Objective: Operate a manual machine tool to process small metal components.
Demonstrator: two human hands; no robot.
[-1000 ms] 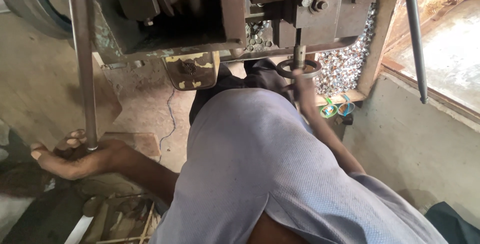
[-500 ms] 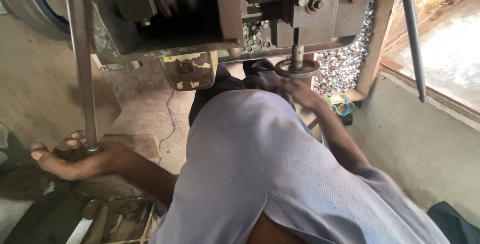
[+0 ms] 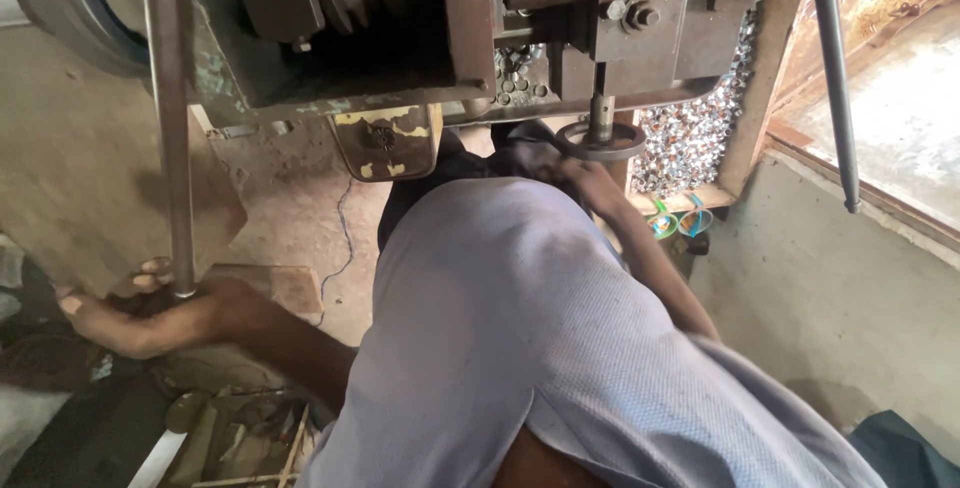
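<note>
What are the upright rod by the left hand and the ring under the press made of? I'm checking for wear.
The rod looks like bare steel, dull grey-brown with a worn sheen. The left hand grips its lower end. The ring at the right hand seems to be thin grey metal, edges catching light.

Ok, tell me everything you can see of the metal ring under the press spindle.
The ring is a flat, dull grey metal hoop, worn and dusty, lying roughly level around the thin vertical spindle beneath the rusty press head. The right hand reaches up to its near lower edge; whether the fingers actually grip it cannot be told. Behind it lies a heap of small shiny parts.
</note>
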